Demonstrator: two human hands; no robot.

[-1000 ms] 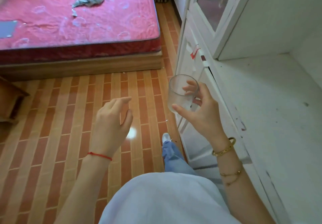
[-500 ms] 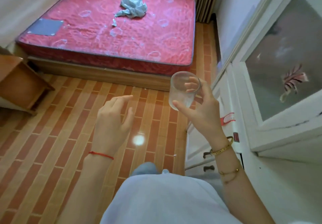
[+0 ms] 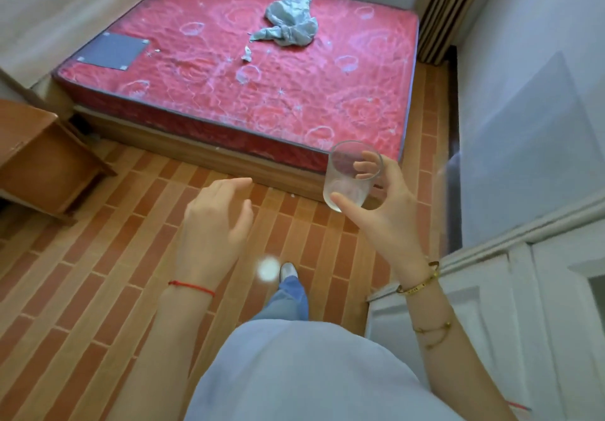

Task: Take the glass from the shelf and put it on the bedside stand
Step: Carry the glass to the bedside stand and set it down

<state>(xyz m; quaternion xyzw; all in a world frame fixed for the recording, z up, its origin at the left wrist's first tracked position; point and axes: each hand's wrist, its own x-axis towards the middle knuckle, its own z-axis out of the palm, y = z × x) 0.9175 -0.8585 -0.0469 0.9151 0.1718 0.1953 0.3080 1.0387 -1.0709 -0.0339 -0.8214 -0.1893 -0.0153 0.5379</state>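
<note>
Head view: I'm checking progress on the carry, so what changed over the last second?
The view turned left, away from the white cabinet, bringing the wooden bedside stand and whole red mattress into sight. Unchanged: the right hand grips the clear drinking glass upright; the left hand is empty and open.

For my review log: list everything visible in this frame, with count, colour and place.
glass: one, clear, apparently empty, held upright in front of the bed's near right corner
bedside stand: one, brown wood, left edge
mattress: one, red patterned, on a wooden base, top centre
crumpled cloth: one, pale grey-blue, on the mattress
grey patch: one, mattress's left corner
curtain: one, striped, top right
cabinet: one, white, lower right
floor: brick-pattern, orange-brown
left hand: open, empty, red string at wrist
right hand: grips the glass, gold bracelets
</note>
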